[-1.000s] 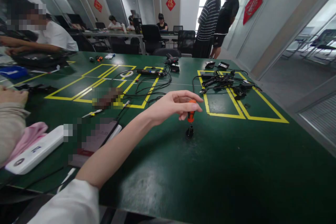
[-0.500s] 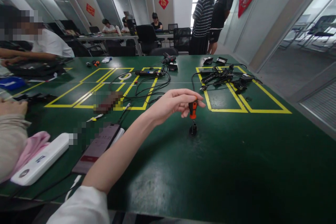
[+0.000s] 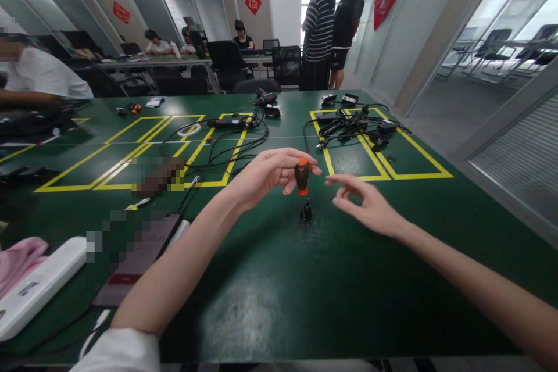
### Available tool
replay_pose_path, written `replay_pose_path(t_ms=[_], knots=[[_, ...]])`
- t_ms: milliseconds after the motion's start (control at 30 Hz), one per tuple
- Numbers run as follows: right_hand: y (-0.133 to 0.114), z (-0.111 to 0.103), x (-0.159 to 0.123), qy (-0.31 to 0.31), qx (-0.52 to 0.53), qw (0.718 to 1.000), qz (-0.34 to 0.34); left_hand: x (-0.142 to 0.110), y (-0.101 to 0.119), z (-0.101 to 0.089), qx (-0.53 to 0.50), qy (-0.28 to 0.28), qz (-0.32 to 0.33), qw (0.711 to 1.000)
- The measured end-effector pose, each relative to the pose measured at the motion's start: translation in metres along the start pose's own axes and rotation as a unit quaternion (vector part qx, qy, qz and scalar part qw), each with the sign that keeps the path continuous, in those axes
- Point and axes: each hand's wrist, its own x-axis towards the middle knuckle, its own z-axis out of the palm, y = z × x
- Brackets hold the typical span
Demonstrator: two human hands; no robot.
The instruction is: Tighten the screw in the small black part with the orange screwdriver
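Observation:
My left hand [image 3: 279, 170] has its fingers closed about the handle of a short orange-and-black screwdriver [image 3: 302, 177]. The screwdriver stands upright, its thin tip pointing down at a small black part [image 3: 306, 215] on the green table. That part has a round base and a short upright post; whether the tip touches it I cannot make out. My right hand [image 3: 364, 200] hovers just right of the screwdriver, its thumb and fingers apart and nothing between them.
Black cables and adapters [image 3: 349, 128] lie in a tangle at the back right inside yellow tape outlines. A power drill [image 3: 265, 97] stands farther back. To the left are a phone-like device [image 3: 143, 256], a white power strip [image 3: 43, 285] and pink cloth [image 3: 21, 258].
My right hand has come in from the right, near the screwdriver. My left hand still holds the screwdriver over the black part. The whole view has shifted slightly.

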Motion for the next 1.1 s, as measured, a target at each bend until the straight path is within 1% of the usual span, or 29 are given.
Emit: replay_pose_path(t_ms=[100, 133, 233, 300, 533, 733, 833, 933, 1033, 1100], knots=[[0.007, 0.022, 0.003, -0.074, 0.052, 0.996, 0.014, -0.002, 0.000, 0.000, 0.024, 0.007, -0.011, 1.000], [0.009, 0.030, 0.005, -0.088, 0.060, 0.994, 0.014, -0.003, 0.000, 0.000, 0.032, 0.010, -0.010, 0.999], [0.014, 0.044, 0.013, -0.089, 0.067, 0.993, 0.041, -0.004, -0.002, 0.000, 0.049, 0.027, 0.009, 0.998], [0.017, 0.049, 0.017, -0.087, 0.057, 0.994, 0.039, -0.003, -0.004, -0.001, 0.053, 0.034, 0.018, 0.998], [0.020, 0.053, 0.017, -0.084, 0.050, 0.995, 0.009, 0.002, -0.005, -0.004, 0.007, -0.001, 0.014, 1.000], [0.022, 0.054, 0.017, -0.082, 0.044, 0.996, 0.002, -0.001, -0.004, 0.000, 0.020, 0.030, 0.004, 0.999], [0.023, 0.056, 0.017, -0.081, 0.044, 0.996, -0.006, -0.003, -0.003, 0.002, 0.031, 0.033, -0.005, 0.999], [0.022, 0.056, 0.017, -0.082, 0.026, 0.996, -0.031, -0.003, -0.002, 0.001, 0.019, 0.015, -0.007, 1.000], [0.021, 0.055, 0.017, -0.083, 0.025, 0.996, -0.034, -0.002, -0.002, -0.002, 0.001, -0.004, -0.006, 1.000], [0.020, 0.054, 0.017, -0.086, 0.028, 0.995, -0.033, -0.001, -0.002, -0.002, 0.003, -0.006, -0.005, 1.000]])
